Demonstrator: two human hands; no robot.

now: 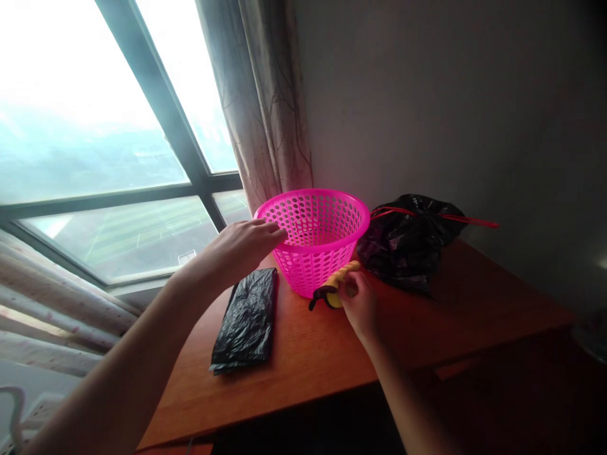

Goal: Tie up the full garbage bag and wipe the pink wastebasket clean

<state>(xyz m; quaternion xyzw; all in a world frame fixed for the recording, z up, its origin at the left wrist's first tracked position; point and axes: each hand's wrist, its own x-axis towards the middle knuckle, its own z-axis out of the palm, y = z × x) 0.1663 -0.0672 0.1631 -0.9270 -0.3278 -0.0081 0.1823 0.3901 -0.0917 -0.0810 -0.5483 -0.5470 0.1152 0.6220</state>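
Observation:
A bright pink plastic basket (327,249) with round holes stands upright on the wooden table. My left hand (260,240) is at its left rim, fingers closed over the edge and the thumb hidden. In front of the basket's lower right side, my right hand (359,300) pinches a small yellow item with a twisted upper part and a dark strip (344,273); its exact kind does not show. Below my left wrist lies a folded black plastic bag (246,319), flat and crinkled.
A full-looking black trash bag (408,240) with red drawstrings sits right of the basket, near the grey wall. Windows and a curtain (270,95) border the table (313,357) at the left and back. A white power strip (40,411) shows at lower left.

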